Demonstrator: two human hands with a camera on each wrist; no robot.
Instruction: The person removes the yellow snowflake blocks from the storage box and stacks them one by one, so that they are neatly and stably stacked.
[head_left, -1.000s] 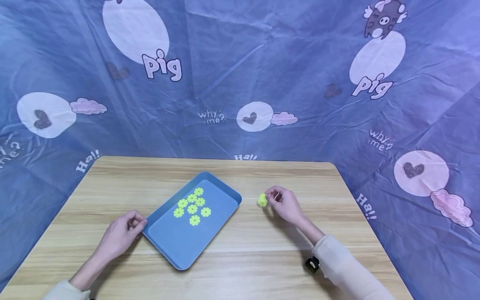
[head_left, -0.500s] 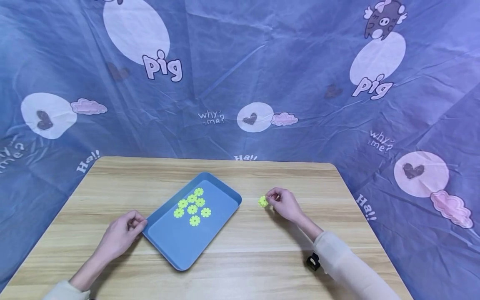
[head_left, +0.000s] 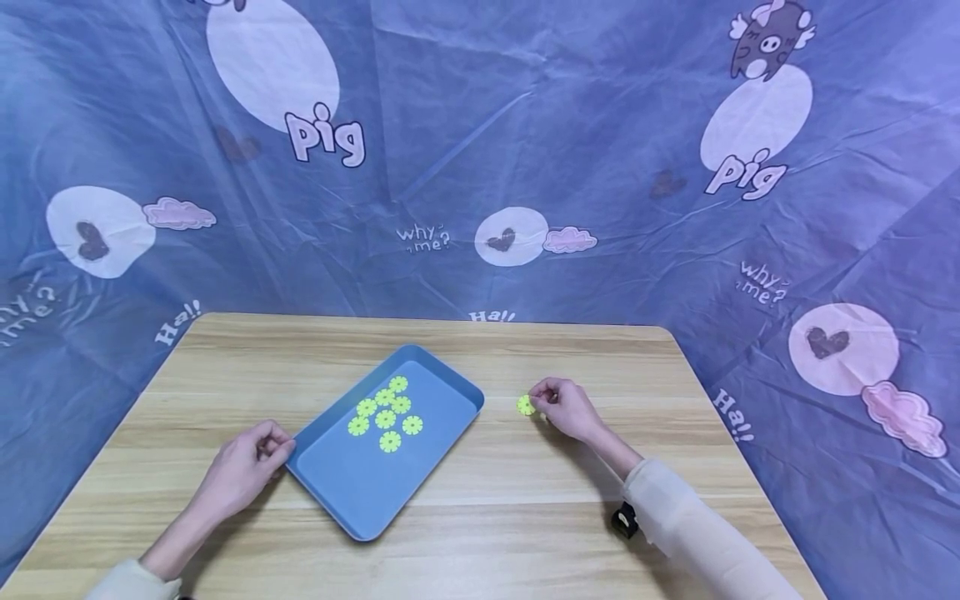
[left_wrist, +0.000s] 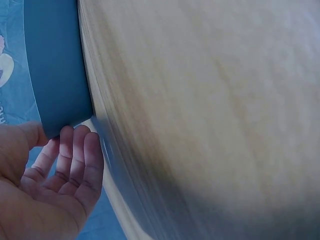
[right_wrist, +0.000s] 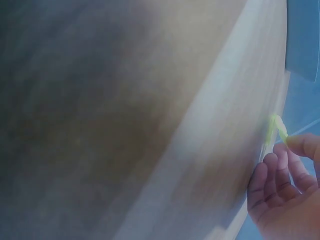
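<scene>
My left hand [head_left: 243,467] pinches the near-left corner of a blue rectangular tray [head_left: 352,500], thumb on one side of the wall and fingers on the other. In the left wrist view the tray's wall [left_wrist: 57,60] meets the fingertips. Several yellow-green snowflake discs [head_left: 390,441], round with notched edges, lie flat inside the tray. Right of the tray, my right hand [head_left: 570,410] pinches a yellow-green snowflake disc [head_left: 525,406] low over the table. In the right wrist view this disc [right_wrist: 281,129] is tilted at the thumb tip, partly blurred by glare.
The wooden table [head_left: 480,542] carries the tray left of centre. A blue cloth [head_left: 450,125] printed with pigs and words hangs behind and along both sides. A black strap piece [head_left: 624,521] sits at the right sleeve [head_left: 675,508].
The right hand has sunk slightly. The yellow-green shape at its fingertips looked taller, with a second lobe, a second ago; it now looks like one round disc. Left hand and tray stay put.
</scene>
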